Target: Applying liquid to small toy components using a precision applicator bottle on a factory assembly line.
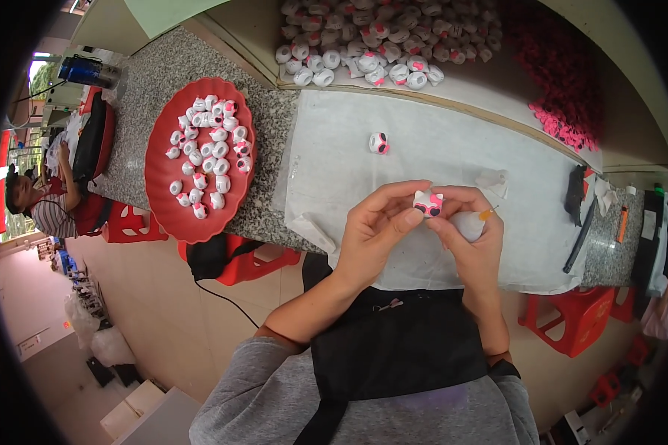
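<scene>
1. Nearest the camera, low in the frame, a black apron [393, 345] covers the lap; anything dropped from the hands would likely land here or roll off to the floor.
2. The left hand [375, 230] has its fingers clamped on a small white figure with pink patches [427, 203], held just right of the frame's centre, above the white sheet [438, 159].
3. The right hand [471, 230] pinches the same figure from the other side, its fingers also wrapped around a small white bottle with an orange tip [473, 221]. Holding both at once looks awkward: a squeeze could smear the figure or the fingertips.
4. A finished-looking figure [378, 143] sits alone on the sheet above the hands; a careless sweep could knock it away.
5. The red plate [163, 193] at left centre overhangs the speckled counter's edge [267, 215], so a bump might tip its white pieces.
</scene>
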The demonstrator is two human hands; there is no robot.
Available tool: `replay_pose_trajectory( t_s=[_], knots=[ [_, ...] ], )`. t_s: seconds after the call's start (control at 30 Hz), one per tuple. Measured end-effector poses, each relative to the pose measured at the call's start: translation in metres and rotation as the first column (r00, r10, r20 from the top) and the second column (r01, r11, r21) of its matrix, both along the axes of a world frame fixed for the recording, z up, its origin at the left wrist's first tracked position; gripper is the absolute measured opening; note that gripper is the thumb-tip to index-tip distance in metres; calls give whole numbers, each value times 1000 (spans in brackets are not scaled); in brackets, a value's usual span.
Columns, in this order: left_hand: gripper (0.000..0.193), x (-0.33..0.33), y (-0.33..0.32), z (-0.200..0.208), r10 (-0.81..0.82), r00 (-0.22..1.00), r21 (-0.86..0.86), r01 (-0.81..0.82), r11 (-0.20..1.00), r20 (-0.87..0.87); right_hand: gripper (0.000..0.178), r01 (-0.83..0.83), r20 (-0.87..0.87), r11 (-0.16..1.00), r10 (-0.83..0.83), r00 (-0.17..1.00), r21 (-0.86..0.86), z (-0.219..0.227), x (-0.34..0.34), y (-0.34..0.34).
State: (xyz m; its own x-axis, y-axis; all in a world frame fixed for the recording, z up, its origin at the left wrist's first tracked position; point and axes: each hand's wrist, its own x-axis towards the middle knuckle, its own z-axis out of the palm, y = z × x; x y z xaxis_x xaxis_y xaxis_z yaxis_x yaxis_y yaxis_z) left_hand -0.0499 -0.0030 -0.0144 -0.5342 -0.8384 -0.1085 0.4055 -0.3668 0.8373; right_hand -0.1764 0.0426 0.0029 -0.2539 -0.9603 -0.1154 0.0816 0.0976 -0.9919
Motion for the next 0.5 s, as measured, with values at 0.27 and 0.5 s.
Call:
replay_pose_trajectory(
  t_s=[0.27,0.5],
  knots=[
    [28,0,0,-4,-46,998,87,50,995,-44,30,107,30,986,-105,994,-127,-29,-28,4],
    [18,3,1,1,31,999,136,-27,990,-28,24,14,-256,993,-42,966,-113,-22,-32,-2]
  ],
)
